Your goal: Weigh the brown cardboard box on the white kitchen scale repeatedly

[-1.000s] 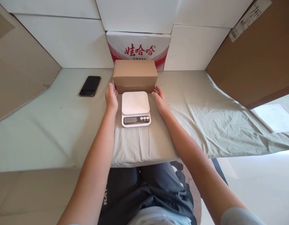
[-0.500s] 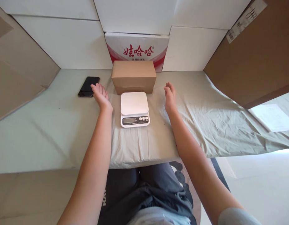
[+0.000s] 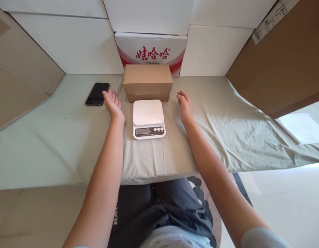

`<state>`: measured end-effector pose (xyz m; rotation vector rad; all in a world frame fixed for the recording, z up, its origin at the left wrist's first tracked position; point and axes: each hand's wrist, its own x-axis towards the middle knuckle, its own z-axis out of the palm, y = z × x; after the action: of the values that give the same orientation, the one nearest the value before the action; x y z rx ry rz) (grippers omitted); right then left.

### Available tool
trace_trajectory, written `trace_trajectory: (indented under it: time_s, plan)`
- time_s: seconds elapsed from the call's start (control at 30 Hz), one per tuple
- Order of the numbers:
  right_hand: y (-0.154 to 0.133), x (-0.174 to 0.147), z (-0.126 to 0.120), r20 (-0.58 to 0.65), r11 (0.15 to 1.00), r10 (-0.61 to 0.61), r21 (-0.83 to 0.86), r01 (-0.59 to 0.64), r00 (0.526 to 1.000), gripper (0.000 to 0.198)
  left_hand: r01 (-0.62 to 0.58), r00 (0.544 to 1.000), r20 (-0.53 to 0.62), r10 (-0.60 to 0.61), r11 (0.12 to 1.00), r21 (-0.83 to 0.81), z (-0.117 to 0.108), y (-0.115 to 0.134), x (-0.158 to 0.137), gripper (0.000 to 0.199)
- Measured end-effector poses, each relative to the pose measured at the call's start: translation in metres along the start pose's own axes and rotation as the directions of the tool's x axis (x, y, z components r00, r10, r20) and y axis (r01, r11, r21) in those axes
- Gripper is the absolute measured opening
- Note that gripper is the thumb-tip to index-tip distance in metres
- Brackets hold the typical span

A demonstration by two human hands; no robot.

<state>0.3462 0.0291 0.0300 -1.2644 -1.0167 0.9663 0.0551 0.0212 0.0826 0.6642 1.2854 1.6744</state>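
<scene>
A white digital kitchen scale (image 3: 148, 113) lies on the cloth-covered table, its display and buttons facing me. Directly behind it sits a closed brown cardboard box (image 3: 147, 83). My left hand (image 3: 113, 104) is to the left of the scale, palm turned inward, fingers extended and holding nothing. Just beyond its thumb lies a black smartphone (image 3: 96, 94). On the other side of the scale, my right hand (image 3: 184, 105) is open too, fingers slightly bent and nothing in them. Neither hand touches the scale or the box.
White boxes (image 3: 203, 51) form a wall behind, with a red-and-white printed carton (image 3: 151, 48) among them. Large cardboard panels stand at the left (image 3: 22, 75) and right (image 3: 283, 58). A white paper sheet (image 3: 302, 127) lies at the right. The pale green tablecloth (image 3: 58, 148) is wrinkled.
Both hands have shifted slightly inward, the right one a little to the left toward the scale. The view has tilted slightly; scale, box and phone stay in place.
</scene>
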Motion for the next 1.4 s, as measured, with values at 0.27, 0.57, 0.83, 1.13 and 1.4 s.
trace_trajectory:
  time_s: [0.27,0.57,0.83,1.13,1.4]
  plan:
    - [-0.003,-0.005,0.004,0.013,1.0,0.009,0.007,-0.009,1.0,0.076,0.003,1.0,0.028,-0.007,0.994,0.112,-0.006,-0.008,0.013,0.077]
    - [0.003,-0.002,0.003,0.03,1.0,0.009,-0.001,-0.009,0.999,0.075,-0.015,1.0,0.024,0.015,1.0,0.011,-0.003,-0.009,0.009,0.078]
    - [0.001,-0.005,0.007,0.066,1.0,0.015,-0.002,-0.015,0.998,0.079,0.004,1.0,0.023,-0.003,1.0,-0.01,0.001,-0.006,0.003,0.078]
    - [0.003,-0.004,0.008,0.059,1.0,0.014,0.024,-0.015,0.998,0.069,-0.009,0.997,0.075,0.0,0.993,0.118,-0.004,-0.013,0.013,0.079]
    - [0.005,-0.004,0.01,0.069,0.999,0.009,0.033,-0.011,0.998,0.078,-0.006,0.999,0.044,0.005,1.0,0.022,0.0,-0.011,0.008,0.079]
